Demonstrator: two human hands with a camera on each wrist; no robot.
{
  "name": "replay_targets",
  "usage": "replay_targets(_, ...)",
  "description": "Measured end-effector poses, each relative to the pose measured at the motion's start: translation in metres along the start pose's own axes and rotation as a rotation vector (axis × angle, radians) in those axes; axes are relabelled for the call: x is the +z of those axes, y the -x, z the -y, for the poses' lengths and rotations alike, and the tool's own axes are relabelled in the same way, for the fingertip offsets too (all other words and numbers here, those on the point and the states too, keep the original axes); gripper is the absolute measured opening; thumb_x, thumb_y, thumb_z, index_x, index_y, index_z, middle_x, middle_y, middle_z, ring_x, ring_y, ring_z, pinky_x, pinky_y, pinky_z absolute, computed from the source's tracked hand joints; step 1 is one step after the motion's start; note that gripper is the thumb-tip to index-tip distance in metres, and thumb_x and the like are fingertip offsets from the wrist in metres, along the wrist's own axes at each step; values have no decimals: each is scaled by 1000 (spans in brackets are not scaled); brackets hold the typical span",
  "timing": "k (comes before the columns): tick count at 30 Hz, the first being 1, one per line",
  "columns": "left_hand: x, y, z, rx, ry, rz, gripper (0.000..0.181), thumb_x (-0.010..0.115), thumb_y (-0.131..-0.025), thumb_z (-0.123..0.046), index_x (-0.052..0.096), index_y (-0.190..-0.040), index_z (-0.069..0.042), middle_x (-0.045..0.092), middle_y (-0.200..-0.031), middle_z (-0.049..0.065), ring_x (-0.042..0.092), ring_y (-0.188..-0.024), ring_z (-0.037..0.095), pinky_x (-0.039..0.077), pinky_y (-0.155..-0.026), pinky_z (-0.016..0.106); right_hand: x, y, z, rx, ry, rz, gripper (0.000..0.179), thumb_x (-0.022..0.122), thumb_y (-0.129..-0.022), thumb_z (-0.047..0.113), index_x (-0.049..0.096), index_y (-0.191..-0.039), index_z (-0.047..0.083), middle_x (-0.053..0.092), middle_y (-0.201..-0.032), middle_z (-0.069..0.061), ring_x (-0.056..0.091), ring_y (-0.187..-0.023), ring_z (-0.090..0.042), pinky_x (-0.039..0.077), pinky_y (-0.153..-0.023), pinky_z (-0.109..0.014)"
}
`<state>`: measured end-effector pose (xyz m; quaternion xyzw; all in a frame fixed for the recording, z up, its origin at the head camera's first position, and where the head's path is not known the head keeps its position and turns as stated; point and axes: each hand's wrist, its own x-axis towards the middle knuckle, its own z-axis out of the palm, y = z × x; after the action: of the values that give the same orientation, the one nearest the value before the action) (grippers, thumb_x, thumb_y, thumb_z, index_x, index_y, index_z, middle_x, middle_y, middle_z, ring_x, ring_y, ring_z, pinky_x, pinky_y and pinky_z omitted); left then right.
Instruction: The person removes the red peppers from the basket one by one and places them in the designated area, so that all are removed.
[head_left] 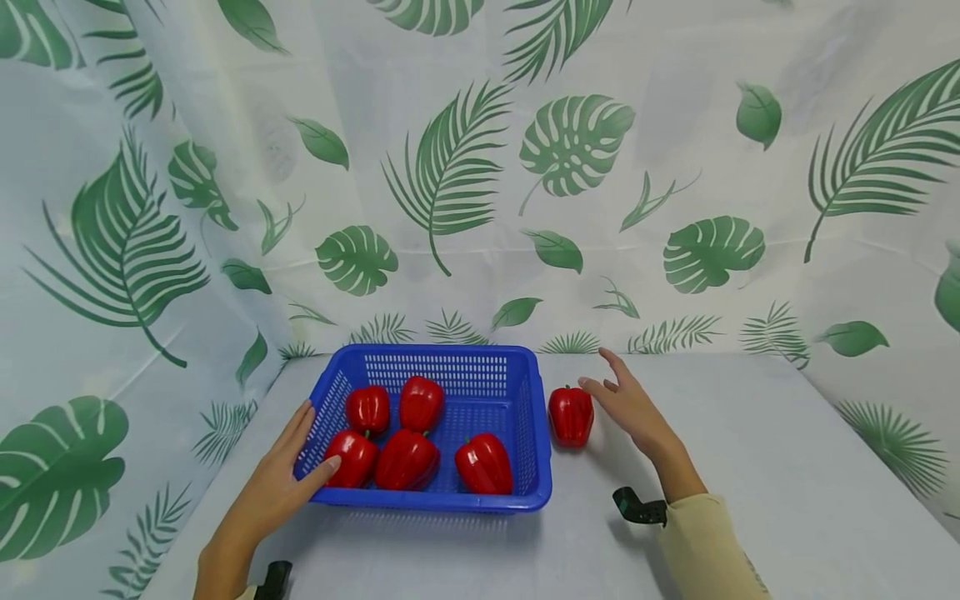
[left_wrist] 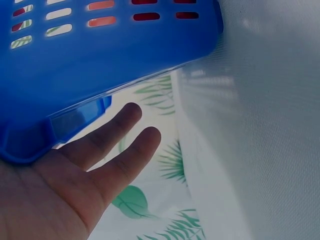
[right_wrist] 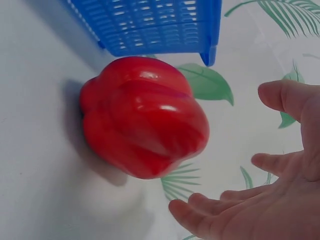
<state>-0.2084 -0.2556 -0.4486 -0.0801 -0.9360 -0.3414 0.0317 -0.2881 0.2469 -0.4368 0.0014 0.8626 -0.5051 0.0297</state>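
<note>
Several red bell peppers (head_left: 407, 460) lie inside a blue plastic basket (head_left: 442, 500) on the table. One more red bell pepper (head_left: 571, 417) stands on the tabletop just outside the basket's right wall; it fills the middle of the right wrist view (right_wrist: 145, 117). My left hand (head_left: 281, 475) rests at the basket's left front corner, thumb over the rim and fingers along the outer wall. In the left wrist view its fingers (left_wrist: 107, 155) look extended. My right hand (head_left: 633, 408) hovers beside the lone pepper with fingers spread, apart from it, holding nothing.
A white table (head_left: 750, 467) runs under everything. Behind and to the left hangs a white curtain (head_left: 480, 308) printed with green leaves. Black wrist camera mounts (head_left: 639, 507) sit by both sleeves.
</note>
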Motion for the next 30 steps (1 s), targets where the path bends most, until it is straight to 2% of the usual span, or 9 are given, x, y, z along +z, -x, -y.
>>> replay_targets(6, 0, 0, 0, -7, 2, 3, 103, 68, -99, -54, 17, -169, 3, 11, -176, 26, 17, -156, 58, 36, -107, 76, -2, 0, 4, -42, -20, -33, 89, 61, -108, 40, 6, -174, 18, 9, -177, -24, 22, -157, -55, 30, -114, -78)
replay_targets(15, -2, 1, -2, -30, -19, 12, 106, 68, -97, -56, 16, -169, 2, 11, -176, 26, 17, -156, 58, 38, -106, 76, -2, 0, 11, -104, -34, -9, 89, 63, -108, 40, 8, -174, 20, 7, -179, -19, 13, -160, -51, 25, -117, -77)
replay_targets(20, -3, 1, -3, -38, -21, 24, 108, 69, -96, -57, 16, -169, 2, 11, -176, 27, 17, -156, 59, 40, -105, 75, 0, 1, 18, -133, -22, 12, 88, 62, -108, 40, 9, -174, 20, 8, -178, -19, 13, -160, -51, 27, -115, -79)
replay_targets(25, -4, 0, -4, -53, -12, 45, 110, 69, -96, -59, 14, -170, 1, 9, -176, 26, 15, -157, 57, 36, -107, 77, 3, 3, 28, -161, 0, 43, 88, 62, -107, 45, 11, -174, 21, 11, -178, -19, 15, -159, -51, 29, -113, -80)
replay_targets(30, -5, -1, -3, -45, -6, 55, 110, 69, -96, -59, 14, -170, -1, 9, -177, 24, 13, -158, 56, 31, -110, 78, 5, 2, 38, -197, 5, 54, 86, 62, -107, 43, 13, -174, 21, 13, -178, -18, 18, -159, -51, 29, -112, -80)
